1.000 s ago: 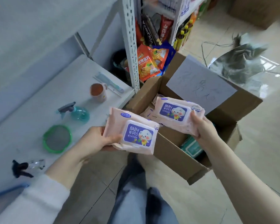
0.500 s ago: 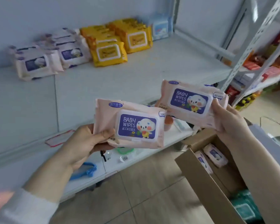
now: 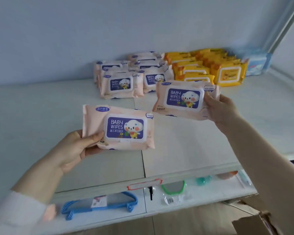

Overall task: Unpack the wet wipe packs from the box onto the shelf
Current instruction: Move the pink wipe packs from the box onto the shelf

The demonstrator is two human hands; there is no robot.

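Pink soft film over a squashy wad, with a stiffer plastic lid patch in the middle of the face: probably light, floppy at the ends and a little slick. Best taken by a short end or across the body, clear of the lid flap. Little risk of breakage, more of slipping or creasing.

Left pack (image 3: 119,128): held face up in the left hand (image 3: 75,146), thumb lying on the top face at the pack's left end, fingers hidden beneath. Hangs above the front half of the shelf (image 3: 41,116), apparently not touching it.

Right pack (image 3: 185,99): gripped at its right end by the right hand (image 3: 222,107), fingers curled over that end. Hovers further in, just in front of the pink stacks (image 3: 119,85) at the back of the shelf, slightly tilted.

Both hands closed round a pack; neither free.

Along the back edge of the shelf: pink stacks toward the middle, yellow packs (image 3: 227,73) right beside them, a blue pack (image 3: 258,63) in the back right corner. Box (image 3: 255,223) low and to the right, below the shelf's front edge, only its flaps showing.
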